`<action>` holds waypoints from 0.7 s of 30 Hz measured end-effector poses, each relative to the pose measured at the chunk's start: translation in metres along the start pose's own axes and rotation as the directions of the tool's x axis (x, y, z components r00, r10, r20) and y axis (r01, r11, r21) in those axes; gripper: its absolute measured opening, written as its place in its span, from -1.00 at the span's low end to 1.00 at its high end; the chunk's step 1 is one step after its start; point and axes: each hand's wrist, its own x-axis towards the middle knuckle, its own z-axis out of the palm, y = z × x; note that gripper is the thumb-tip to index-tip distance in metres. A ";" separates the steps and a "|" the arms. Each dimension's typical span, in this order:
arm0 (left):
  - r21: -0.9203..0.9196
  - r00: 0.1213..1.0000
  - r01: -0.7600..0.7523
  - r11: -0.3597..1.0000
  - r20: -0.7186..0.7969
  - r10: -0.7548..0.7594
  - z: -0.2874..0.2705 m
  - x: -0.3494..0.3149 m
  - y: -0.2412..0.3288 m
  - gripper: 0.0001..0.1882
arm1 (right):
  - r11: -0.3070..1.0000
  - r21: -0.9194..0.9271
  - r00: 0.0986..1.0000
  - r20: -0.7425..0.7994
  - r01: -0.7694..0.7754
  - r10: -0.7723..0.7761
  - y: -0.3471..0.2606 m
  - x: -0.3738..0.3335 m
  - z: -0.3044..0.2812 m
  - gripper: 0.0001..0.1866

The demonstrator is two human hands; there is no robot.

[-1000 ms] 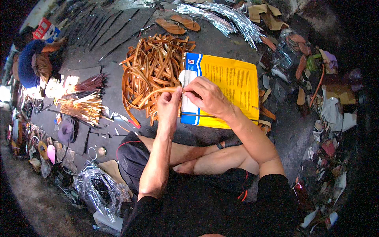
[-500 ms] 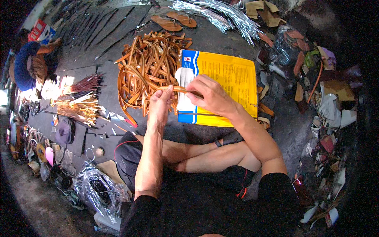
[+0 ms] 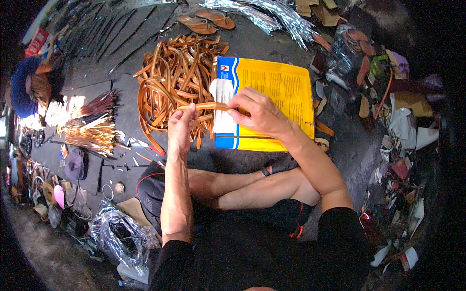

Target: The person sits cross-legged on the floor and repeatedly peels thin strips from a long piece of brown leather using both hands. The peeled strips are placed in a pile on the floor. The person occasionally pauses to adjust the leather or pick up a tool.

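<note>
A flat brown leather-like strap [image 3: 211,105] runs nearly level between my two hands. My left hand [image 3: 180,130] pinches it with the thumb on top, beside a big tangled heap of similar brown straps [image 3: 167,70]. My right hand [image 3: 262,114] grips its other end between thumb and bent fingers. Beneath my right hand lies a yellow and blue printed sheet or flat packet [image 3: 286,80], with a folded white cloth or paper [image 3: 224,92] on its left edge. A thin dark stick or strip [image 3: 262,137] crosses the packet's near side.
Brown sandals [image 3: 206,21] and silvery strips [image 3: 272,17] lie beyond the heap. Fanned bundles of brown and gold strips [image 3: 92,128] sit at left, near another person [image 3: 29,85]. Clear plastic wrap [image 3: 124,233] lies near left; scraps [image 3: 400,169] line the right side.
My left hand has moved left, away from my right hand, so a longer stretch of strap shows between them. The whole view has shifted slightly.
</note>
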 end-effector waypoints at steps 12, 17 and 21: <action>-0.028 1.000 0.016 0.999 -0.020 -0.017 -0.019 -0.001 -0.001 -0.82 | 0.961 -0.270 0.997 0.075 0.052 -0.033 -0.025 -0.002 0.006 -0.82; -0.314 0.999 -0.045 0.948 -0.016 0.043 -0.041 0.006 0.018 -0.83 | 0.936 -0.351 0.998 0.050 -0.012 0.031 -0.045 -0.017 0.000 -0.64; 0.127 0.945 -0.325 0.937 0.085 0.316 0.012 -0.030 0.114 -0.76 | 0.945 -0.296 0.990 -0.059 -0.140 0.128 -0.044 -0.042 -0.006 -0.51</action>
